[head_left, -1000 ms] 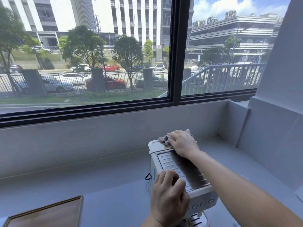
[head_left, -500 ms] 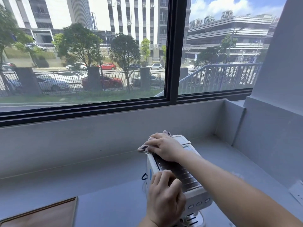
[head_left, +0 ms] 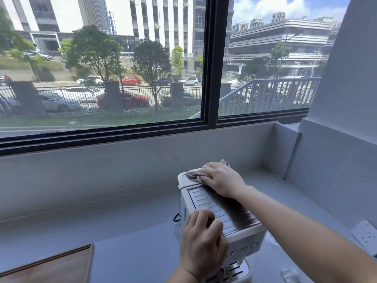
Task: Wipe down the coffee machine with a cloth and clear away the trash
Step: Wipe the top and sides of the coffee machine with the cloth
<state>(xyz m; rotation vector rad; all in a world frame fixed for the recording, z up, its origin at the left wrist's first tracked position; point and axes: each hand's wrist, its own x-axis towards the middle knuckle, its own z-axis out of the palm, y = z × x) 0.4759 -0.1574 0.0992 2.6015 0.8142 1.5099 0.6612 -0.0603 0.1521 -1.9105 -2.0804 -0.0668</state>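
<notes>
At lower centre of the frame, on the machine [head_left: 220, 211], I am pressing the cloth [head_left: 193, 176] flat under my right hand [head_left: 221, 178] at its rear edge, while my left hand [head_left: 203, 240] is curling closed over the front to steady it; firm, overlapping strokes should serve best. Around it, the grey counter [head_left: 126, 227] is running below the window [head_left: 210, 64].
</notes>
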